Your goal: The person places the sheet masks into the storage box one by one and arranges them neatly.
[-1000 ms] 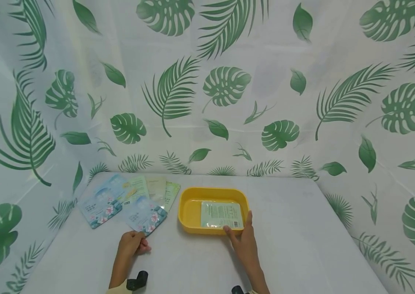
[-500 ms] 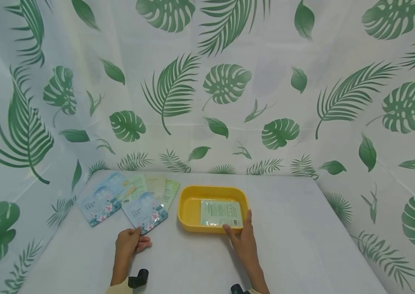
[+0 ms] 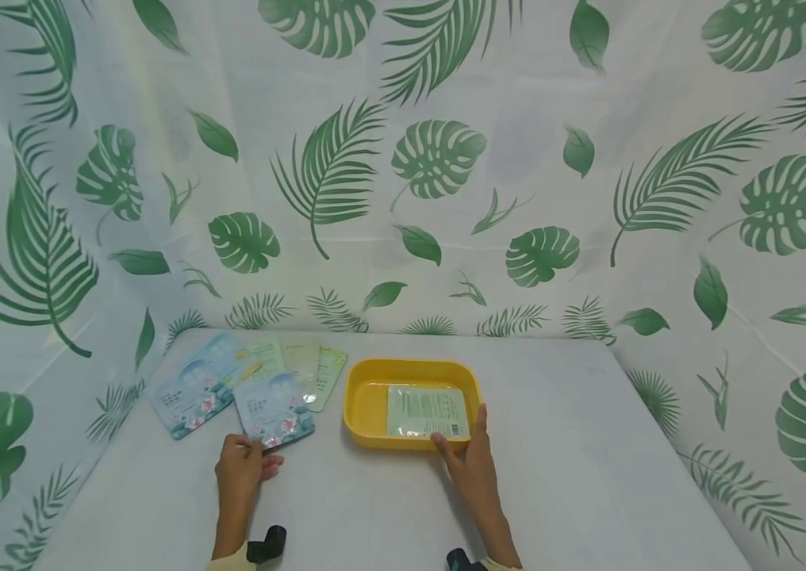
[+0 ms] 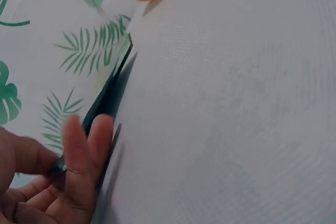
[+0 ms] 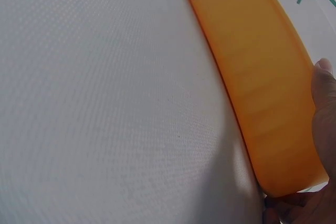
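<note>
My left hand pinches the near edge of a blue floral packet between thumb and fingers. In the left wrist view that packet shows nearly edge-on, its lower end in the left hand. My right hand holds the near right corner of the yellow tray, thumb at the front rim and fingers along the right side. Inside the tray lies a pale green packet. The right wrist view shows the tray's outer wall with the right hand against its end.
Left of the held packet lies another blue floral packet. Behind are a light blue packet, a green one, a beige one and a bright green one, partly overlapping. Leaf-print cloth rises behind and beside the white table.
The left hand has shifted slightly left and up in the view, and the pinched packet has moved a little left with it. The right hand keeps its hold on the tray.
</note>
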A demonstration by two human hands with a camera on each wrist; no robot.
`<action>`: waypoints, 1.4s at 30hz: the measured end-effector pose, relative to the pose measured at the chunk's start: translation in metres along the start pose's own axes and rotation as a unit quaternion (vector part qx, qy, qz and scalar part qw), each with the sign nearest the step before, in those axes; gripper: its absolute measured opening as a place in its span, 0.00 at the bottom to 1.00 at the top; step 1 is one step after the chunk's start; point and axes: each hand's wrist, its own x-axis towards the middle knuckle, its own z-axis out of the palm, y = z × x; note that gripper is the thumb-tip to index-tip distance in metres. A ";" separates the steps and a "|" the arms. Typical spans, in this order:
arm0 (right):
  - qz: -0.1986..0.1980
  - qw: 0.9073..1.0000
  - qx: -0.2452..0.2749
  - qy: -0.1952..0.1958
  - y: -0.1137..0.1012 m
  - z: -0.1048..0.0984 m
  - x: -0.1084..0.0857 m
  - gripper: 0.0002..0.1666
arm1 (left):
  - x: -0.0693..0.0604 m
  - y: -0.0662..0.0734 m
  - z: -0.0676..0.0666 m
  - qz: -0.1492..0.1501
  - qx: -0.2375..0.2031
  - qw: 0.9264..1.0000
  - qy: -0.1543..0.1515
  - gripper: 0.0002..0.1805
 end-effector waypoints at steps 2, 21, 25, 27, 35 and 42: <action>0.002 1.000 0.000 -0.002 -0.001 0.000 0.000 0.67 | -0.001 0.001 -0.001 0.014 0.004 1.000 0.019 0.13; -0.001 1.000 -0.005 0.004 -0.001 0.000 -0.002 0.67 | -0.009 0.012 -0.003 0.100 -0.018 0.987 0.126 0.15; -0.002 1.000 -0.008 0.006 0.000 0.000 -0.001 0.67 | -0.011 0.019 -0.002 0.099 -0.045 0.988 0.114 0.15; -0.003 1.000 -0.005 0.005 0.000 0.000 -0.001 0.67 | -0.012 0.024 -0.002 0.097 -0.059 0.988 0.102 0.16; -0.007 1.000 0.001 0.007 0.000 0.001 0.000 0.67 | -0.014 0.043 0.007 0.084 -0.081 0.993 0.027 0.16; -0.001 1.000 -0.001 0.008 0.003 0.003 0.000 0.67 | -0.016 0.053 0.026 0.080 -0.067 0.994 -0.038 0.16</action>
